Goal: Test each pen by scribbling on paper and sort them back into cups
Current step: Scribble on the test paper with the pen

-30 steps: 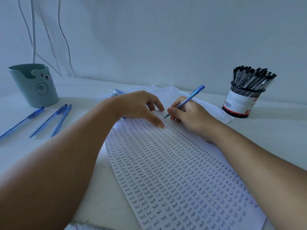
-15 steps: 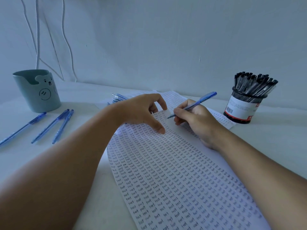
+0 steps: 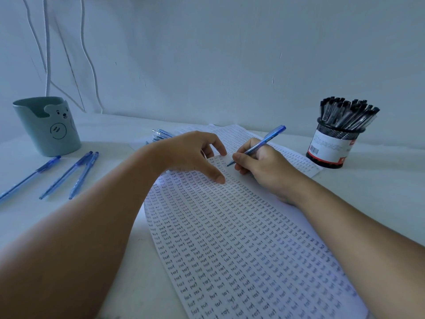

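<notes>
Three blue pens [image 3: 66,174] loose on desk; right hand [image 3: 259,166] grips fourth.

A plain study corner, likely at home: a white desk [image 3: 368,194] pushed against a bare white wall [image 3: 230,54], loose cables [image 3: 47,54] hanging at 11 o'clock, a bear-faced green cup [image 3: 49,127] at 10 o'clock, and a mesh cup [image 3: 331,146] crammed with black pens [image 3: 347,113] at 2 o'clock.
</notes>
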The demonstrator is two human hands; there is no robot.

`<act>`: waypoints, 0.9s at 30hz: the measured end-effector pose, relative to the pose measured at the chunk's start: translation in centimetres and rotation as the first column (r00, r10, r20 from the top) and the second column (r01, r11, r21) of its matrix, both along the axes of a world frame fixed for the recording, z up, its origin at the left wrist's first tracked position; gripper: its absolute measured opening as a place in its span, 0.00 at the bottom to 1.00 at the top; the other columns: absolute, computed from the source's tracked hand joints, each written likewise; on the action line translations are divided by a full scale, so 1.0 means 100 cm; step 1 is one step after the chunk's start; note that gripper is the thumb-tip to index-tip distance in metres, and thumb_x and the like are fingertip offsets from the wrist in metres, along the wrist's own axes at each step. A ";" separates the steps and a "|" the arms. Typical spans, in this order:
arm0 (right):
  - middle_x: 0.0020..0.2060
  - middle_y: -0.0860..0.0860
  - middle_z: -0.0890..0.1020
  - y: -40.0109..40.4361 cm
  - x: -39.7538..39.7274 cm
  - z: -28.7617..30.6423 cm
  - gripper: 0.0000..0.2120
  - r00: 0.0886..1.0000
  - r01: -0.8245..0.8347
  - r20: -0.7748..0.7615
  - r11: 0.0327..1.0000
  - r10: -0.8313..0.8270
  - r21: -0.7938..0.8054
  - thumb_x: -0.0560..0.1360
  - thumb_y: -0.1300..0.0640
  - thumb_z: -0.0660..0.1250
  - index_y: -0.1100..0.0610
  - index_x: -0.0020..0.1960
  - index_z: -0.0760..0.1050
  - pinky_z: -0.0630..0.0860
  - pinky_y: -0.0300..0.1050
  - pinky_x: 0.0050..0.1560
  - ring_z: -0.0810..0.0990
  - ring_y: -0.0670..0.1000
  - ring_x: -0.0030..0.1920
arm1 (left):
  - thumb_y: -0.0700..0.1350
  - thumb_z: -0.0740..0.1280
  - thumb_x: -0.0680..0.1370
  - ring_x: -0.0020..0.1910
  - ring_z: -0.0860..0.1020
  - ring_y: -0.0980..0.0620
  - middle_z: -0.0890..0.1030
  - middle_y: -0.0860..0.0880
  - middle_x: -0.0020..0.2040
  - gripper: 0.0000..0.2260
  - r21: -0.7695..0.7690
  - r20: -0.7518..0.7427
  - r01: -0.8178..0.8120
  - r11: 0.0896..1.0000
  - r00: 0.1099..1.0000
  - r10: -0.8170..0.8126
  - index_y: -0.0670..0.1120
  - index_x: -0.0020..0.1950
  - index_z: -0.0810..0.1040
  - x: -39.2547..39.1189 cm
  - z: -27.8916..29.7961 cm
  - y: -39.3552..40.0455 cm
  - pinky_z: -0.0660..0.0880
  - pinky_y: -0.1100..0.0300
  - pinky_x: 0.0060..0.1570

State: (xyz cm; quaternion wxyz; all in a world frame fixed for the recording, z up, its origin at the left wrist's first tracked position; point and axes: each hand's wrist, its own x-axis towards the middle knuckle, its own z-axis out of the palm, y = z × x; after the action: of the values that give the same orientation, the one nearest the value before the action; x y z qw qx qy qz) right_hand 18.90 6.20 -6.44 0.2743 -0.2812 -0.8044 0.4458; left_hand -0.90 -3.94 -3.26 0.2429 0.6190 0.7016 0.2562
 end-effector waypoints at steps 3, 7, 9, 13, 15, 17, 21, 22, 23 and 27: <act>0.39 0.47 0.86 -0.001 -0.001 0.001 0.05 1.000 -0.001 0.013 1.000 0.001 0.013 0.83 0.52 0.68 0.54 0.52 0.78 0.79 0.48 0.55 0.81 0.45 0.43 | 0.57 0.85 0.61 0.47 0.83 0.53 0.82 0.52 0.52 0.28 -0.002 0.004 0.000 1.000 1.000 0.000 0.62 0.58 0.79 -0.001 0.000 0.000 0.83 0.55 0.48; 0.39 0.46 0.86 -0.002 -0.001 0.002 0.06 1.000 0.009 0.019 1.000 -0.010 0.027 0.83 0.52 0.68 0.54 0.52 0.78 0.78 0.50 0.55 0.80 0.46 0.42 | 0.57 0.85 0.61 0.48 0.83 0.53 0.81 0.52 0.52 0.28 0.001 0.005 -0.003 1.000 1.000 0.003 0.63 0.57 0.79 -0.001 -0.001 0.000 0.83 0.53 0.49; 0.39 0.46 0.86 -0.002 -0.001 0.002 0.06 1.000 0.008 0.022 1.000 -0.009 0.023 0.83 0.52 0.68 0.54 0.52 0.78 0.79 0.52 0.56 0.80 0.46 0.42 | 0.57 0.85 0.61 0.49 0.82 0.53 0.81 0.52 0.53 0.28 0.005 -0.003 -0.004 1.000 1.000 0.004 0.62 0.57 0.79 0.000 -0.001 0.000 0.82 0.54 0.50; 0.39 0.46 0.86 -0.003 0.000 0.002 0.05 0.999 -0.003 0.042 0.999 0.001 0.033 0.83 0.51 0.68 0.53 0.52 0.78 0.79 0.54 0.59 0.80 0.46 0.43 | 0.57 0.85 0.62 0.49 0.82 0.54 0.80 0.53 0.53 0.28 0.006 -0.006 0.002 1.000 1.000 -0.002 0.62 0.58 0.79 0.000 0.000 -0.001 0.81 0.54 0.50; 0.38 0.45 0.85 -0.004 0.000 0.003 0.05 0.998 -0.007 0.058 0.999 0.004 0.046 0.83 0.51 0.68 0.52 0.51 0.78 0.78 0.53 0.59 0.81 0.46 0.43 | 0.57 0.85 0.62 0.48 0.81 0.54 0.80 0.53 0.53 0.27 0.002 -0.003 0.003 1.000 1.000 -0.003 0.62 0.58 0.80 0.000 0.000 -0.001 0.81 0.55 0.49; 0.39 0.45 0.85 -0.004 -0.001 0.003 0.05 0.997 -0.007 0.071 0.998 0.003 0.063 0.83 0.50 0.68 0.51 0.50 0.78 0.78 0.53 0.58 0.81 0.46 0.44 | 0.56 0.85 0.62 0.47 0.81 0.55 0.80 0.53 0.53 0.27 0.001 0.002 0.002 1.000 1.000 -0.002 0.62 0.58 0.80 0.000 0.000 -0.001 0.81 0.56 0.48; 0.40 0.45 0.86 -0.004 -0.001 0.003 0.05 0.997 -0.004 0.076 0.997 -0.002 0.077 0.83 0.50 0.67 0.51 0.51 0.78 0.79 0.53 0.58 0.81 0.46 0.45 | 0.56 0.84 0.63 0.48 0.81 0.55 0.80 0.53 0.53 0.27 -0.003 -0.004 0.005 1.000 1.000 -0.005 0.61 0.59 0.80 0.000 0.000 -0.001 0.80 0.58 0.47; 0.40 0.45 0.86 -0.004 -0.001 0.003 0.05 0.997 -0.007 0.076 0.997 0.002 0.073 0.83 0.50 0.68 0.51 0.51 0.78 0.79 0.53 0.59 0.81 0.46 0.45 | 0.57 0.84 0.63 0.48 0.82 0.55 0.80 0.53 0.53 0.27 -0.005 -0.006 0.005 1.000 1.000 -0.005 0.61 0.59 0.79 0.000 0.000 0.000 0.80 0.58 0.47; 0.40 0.45 0.86 -0.004 -0.001 0.003 0.05 0.997 -0.011 0.077 0.997 0.006 0.071 0.83 0.50 0.68 0.51 0.51 0.78 0.79 0.53 0.59 0.81 0.46 0.45 | 0.57 0.84 0.63 0.48 0.82 0.55 0.80 0.53 0.53 0.27 -0.007 -0.007 0.005 1.000 1.000 -0.005 0.62 0.59 0.79 0.000 0.000 0.000 0.80 0.58 0.47; 0.39 0.45 0.85 -0.003 0.000 0.003 0.05 0.998 -0.001 0.065 0.998 -0.003 0.062 0.83 0.51 0.68 0.51 0.50 0.78 0.79 0.54 0.59 0.81 0.46 0.45 | 0.57 0.84 0.62 0.47 0.82 0.55 0.81 0.53 0.52 0.27 -0.011 0.003 0.001 1.000 1.000 -0.001 0.61 0.58 0.80 -0.001 0.000 0.000 0.79 0.60 0.44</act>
State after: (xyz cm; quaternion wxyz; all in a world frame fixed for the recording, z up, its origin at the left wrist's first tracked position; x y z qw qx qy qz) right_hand 18.94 5.91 -6.14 0.2566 -0.2872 -0.8263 0.4111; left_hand -0.97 -3.95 -3.29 0.2477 0.6176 0.7022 0.2532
